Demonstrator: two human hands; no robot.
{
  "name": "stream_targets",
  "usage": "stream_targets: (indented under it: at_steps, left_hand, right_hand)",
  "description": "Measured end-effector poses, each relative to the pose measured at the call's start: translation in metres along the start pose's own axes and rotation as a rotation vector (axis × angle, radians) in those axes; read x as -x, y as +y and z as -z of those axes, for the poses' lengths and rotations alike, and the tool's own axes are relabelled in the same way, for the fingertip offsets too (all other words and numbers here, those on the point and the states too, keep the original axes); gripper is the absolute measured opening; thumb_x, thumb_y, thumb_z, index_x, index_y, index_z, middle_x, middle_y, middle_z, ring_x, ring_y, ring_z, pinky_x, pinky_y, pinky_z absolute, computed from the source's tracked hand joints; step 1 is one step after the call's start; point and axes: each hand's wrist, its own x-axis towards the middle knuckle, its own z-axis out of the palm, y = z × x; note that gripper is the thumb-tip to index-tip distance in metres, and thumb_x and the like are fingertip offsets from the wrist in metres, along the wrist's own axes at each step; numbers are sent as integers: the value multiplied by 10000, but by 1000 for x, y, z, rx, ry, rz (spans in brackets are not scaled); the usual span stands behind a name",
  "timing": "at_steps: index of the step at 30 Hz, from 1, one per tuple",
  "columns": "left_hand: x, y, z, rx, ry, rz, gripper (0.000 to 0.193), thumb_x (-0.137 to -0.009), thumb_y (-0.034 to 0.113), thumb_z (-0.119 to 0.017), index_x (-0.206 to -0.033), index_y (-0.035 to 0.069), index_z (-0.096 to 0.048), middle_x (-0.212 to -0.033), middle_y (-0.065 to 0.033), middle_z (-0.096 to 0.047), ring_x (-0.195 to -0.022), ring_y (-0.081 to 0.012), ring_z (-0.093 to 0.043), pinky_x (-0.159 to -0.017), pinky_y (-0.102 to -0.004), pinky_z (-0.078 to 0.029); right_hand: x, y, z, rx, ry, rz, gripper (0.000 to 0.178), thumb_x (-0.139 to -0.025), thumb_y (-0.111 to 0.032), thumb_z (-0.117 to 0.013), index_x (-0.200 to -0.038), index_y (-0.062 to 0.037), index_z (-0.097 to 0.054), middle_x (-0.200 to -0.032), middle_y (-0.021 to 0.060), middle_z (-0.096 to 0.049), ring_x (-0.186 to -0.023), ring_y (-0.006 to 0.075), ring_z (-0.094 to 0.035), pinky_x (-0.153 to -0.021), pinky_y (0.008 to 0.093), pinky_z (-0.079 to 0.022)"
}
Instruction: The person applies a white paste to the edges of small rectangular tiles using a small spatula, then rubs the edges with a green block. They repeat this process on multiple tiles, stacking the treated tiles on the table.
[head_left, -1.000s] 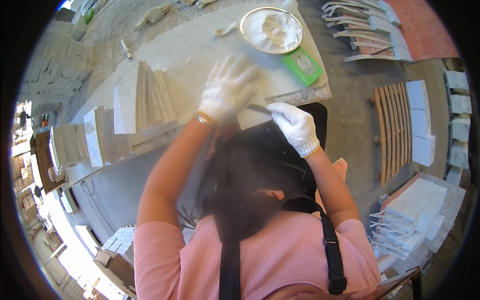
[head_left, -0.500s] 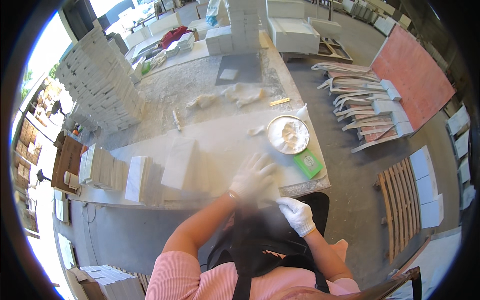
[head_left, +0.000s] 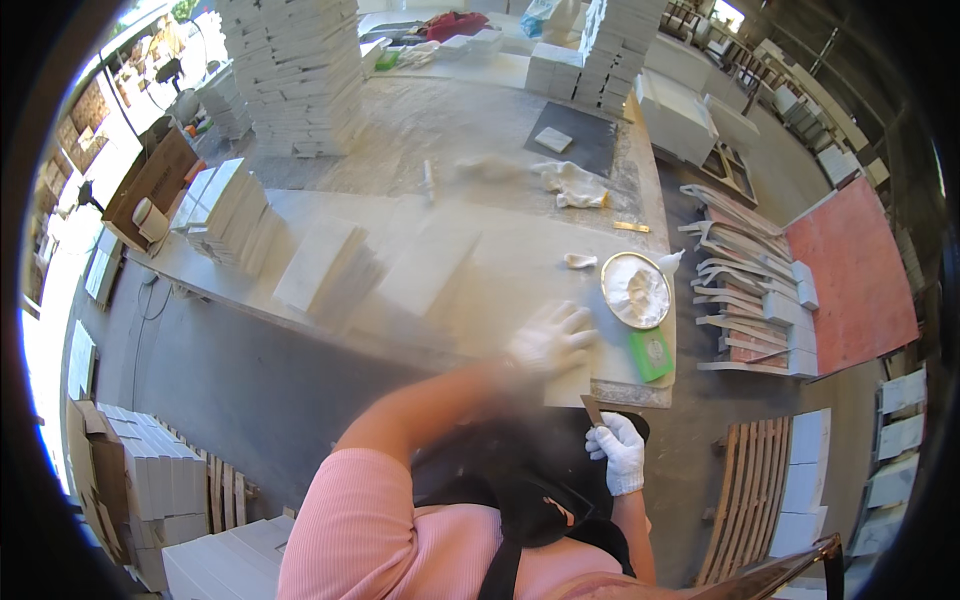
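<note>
My left hand point(head_left: 553, 340), in a white knit glove, lies with fingers spread on a pale stone tile point(head_left: 568, 388) at the table's near edge. A white glove also covers my right hand point(head_left: 618, 452), which is closed around a small putty knife point(head_left: 592, 408). Its thin, dark blade points up toward the tile's near edge; its handle is hidden in the fist. Beyond my hands stands a round tub of white paste point(head_left: 636, 291), partly over a green box point(head_left: 652, 355). Two short stacks of tiles, the nearer a tile stack point(head_left: 430, 270), stand to the left.
A tall tile stack point(head_left: 290, 80) rises at the far left of the dusty table point(head_left: 400, 120). Crumpled gloves point(head_left: 572, 186) and a yellow strip point(head_left: 631, 227) lie farther back. On the right are a strapped rack point(head_left: 745, 290) and a wooden pallet point(head_left: 745, 490).
The view has turned, so the table appears shifted and tilted. My right hand has drawn slightly back from the tile, and the putty knife's blade now shows. My left hand stays on the tile.
</note>
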Motion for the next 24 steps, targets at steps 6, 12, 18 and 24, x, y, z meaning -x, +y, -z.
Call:
stream_targets:
  at_steps: [6, 12, 18, 24]
  left_hand:
    - [0, -8, -8, 8, -35, 10, 420, -908, 391, -679, -1251, 148, -694, -1399, -132, -533, -1321, -339, -476, -1117, -480, -410]
    - [-14, -33, -16, -24, -241, -207, 699, -811, 518, -774, -1454, 294, -614, -1505, -136, -486, -1390, -362, -424, -1100, -552, -400]
    - [-43, -29, -5, -101, -588, -227, 820, -761, 682, -769, -1472, 322, -574, -1613, -138, -398, -1509, -387, -328, -1200, -562, -335]
    - [-58, -24, 13, -239, -263, -317, 375, -787, 411, -798, -1127, 258, -755, -1183, -53, -690, -1291, -273, -555, -1051, -534, -444]
  right_hand:
    - [-10, 10, -33, -133, -97, -30, 196, -1005, -124, -686, -1168, -22, -647, -1154, 127, -736, -909, 219, -735, -700, 323, -596]
    - [-21, 2, -53, -198, -62, -2, 186, -1027, -170, -673, -1170, -65, -620, -1161, 105, -711, -983, 231, -722, -763, 365, -597]
    - [-28, -4, -54, -69, 60, 76, 169, -989, -155, -730, -1113, -50, -686, -964, 67, -746, -870, 167, -728, -706, 300, -566]
    - [-36, -22, -51, 339, 167, 435, 135, -941, -53, -749, -1071, -22, -729, -949, 33, -730, -843, 129, -684, -760, 278, -549]
